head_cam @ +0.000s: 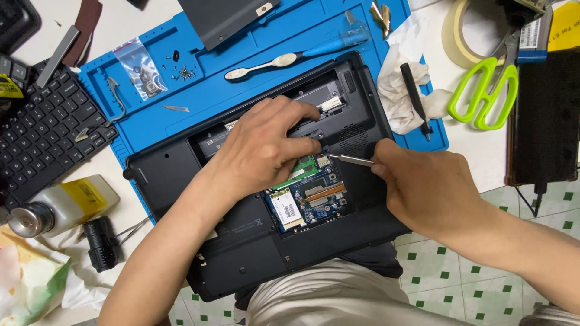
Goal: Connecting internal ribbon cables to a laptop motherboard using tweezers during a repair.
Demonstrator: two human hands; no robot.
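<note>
My left hand (266,148) presses curled fingers onto a black part inside the opened laptop (241,241), which lies underside up on the blue mat (145,115) and my lap. My right hand (426,193) pinches thin metal tweezers (350,159), tip beside the green circuit board (314,196).

The laptop (254,241) is black and lies upside down, its base facing up, partly on a blue work mat and tilted diagonally. Its bottom access panel is off, exposing a green and blue circuit board with a white-labelled card and a copper strip. The thin metal tool (350,160), silver and pointed, lies nearly level with its tip at the upper edge of the opened bay.
</note>
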